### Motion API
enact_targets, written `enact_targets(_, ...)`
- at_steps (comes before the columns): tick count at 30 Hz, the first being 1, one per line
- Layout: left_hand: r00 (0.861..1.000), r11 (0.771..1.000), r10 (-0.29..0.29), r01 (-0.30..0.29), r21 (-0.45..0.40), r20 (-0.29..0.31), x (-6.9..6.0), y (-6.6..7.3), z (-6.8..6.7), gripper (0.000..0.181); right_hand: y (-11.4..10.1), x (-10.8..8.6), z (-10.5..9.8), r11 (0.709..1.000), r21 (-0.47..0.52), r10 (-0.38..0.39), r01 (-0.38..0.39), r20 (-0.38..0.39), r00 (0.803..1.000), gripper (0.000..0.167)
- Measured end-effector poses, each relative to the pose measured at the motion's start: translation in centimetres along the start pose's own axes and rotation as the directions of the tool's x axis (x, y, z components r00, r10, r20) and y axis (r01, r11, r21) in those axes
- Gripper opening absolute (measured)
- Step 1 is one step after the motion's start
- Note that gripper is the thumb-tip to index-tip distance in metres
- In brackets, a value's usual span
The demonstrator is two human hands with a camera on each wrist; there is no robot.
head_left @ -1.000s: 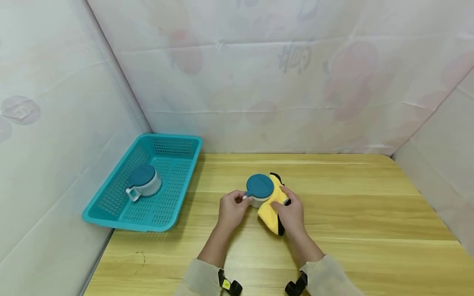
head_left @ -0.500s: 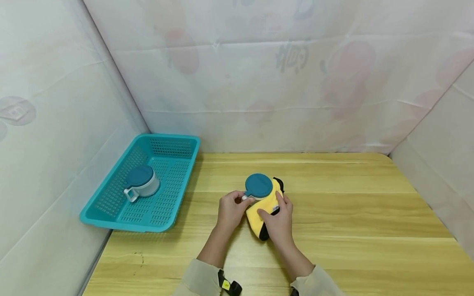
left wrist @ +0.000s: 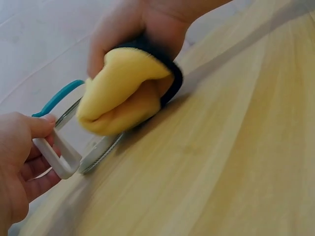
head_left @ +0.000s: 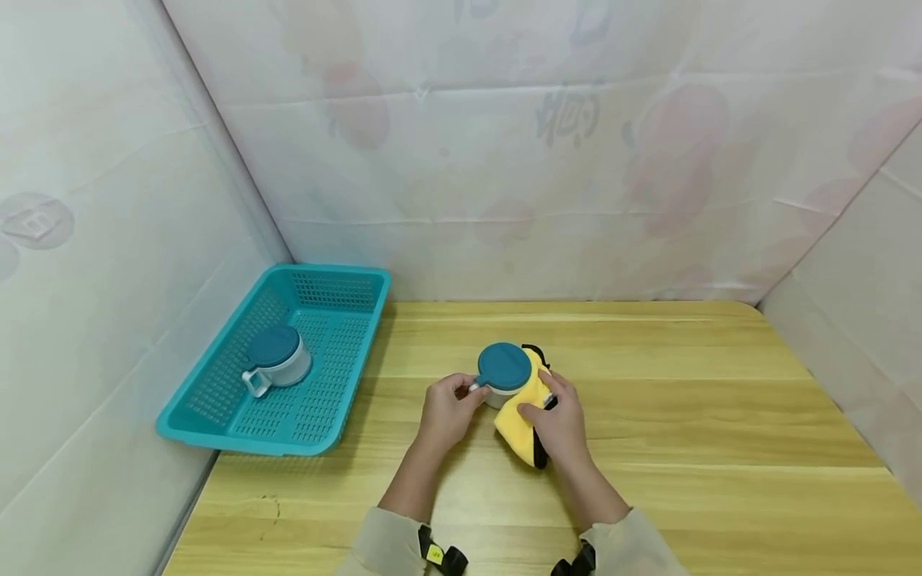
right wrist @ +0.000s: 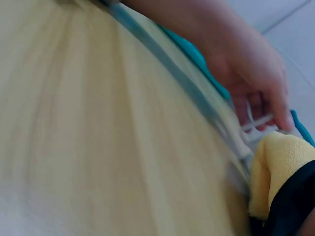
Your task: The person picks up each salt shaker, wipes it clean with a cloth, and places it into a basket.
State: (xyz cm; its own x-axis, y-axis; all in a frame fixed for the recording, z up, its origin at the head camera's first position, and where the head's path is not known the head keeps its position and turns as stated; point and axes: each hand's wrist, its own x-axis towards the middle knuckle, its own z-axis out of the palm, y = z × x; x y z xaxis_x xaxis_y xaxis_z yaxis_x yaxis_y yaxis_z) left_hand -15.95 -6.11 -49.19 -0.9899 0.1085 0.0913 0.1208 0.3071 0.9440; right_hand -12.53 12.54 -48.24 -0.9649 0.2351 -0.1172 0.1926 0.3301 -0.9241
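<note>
A white cup with a round teal lid stands on the wooden table, its handle toward the lower left. My left hand pinches the white handle between thumb and fingers. A folded yellow cloth with black edging lies against the cup's right side. My right hand grips this cloth, thumb on the near side and fingers toward the back. In the left wrist view the cloth covers much of the cup's side. The right wrist view is blurred, with the cloth at its right edge.
At the left stands a teal perforated plastic basket. Inside it rests a second white cup with a teal lid, handle toward the near left. Printed white sheets wall the table at the back and sides.
My right hand slid the cloth toward the near left across the cup's front, then back to the right side. The left hand stays on the handle.
</note>
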Motion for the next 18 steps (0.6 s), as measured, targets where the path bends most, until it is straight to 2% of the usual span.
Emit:
enact_targets(9, 0.995, 1.000, 0.019, -0.018, -0.002, 0.094, 0.3, -0.4, -1.3, 0.010, 0.0, 0.7, -1.7, 1.000, -0.013, 0.012, -0.011, 0.104, 0.995, 0.070)
enact_targets(18, 0.986, 0.998, 0.043, -0.051, 0.043, 0.159, 0.7, -1.1, -2.4, 0.006, 0.6, 0.7, -2.5, 1.000, -0.014, -0.016, 0.018, 0.135, 0.991, 0.068)
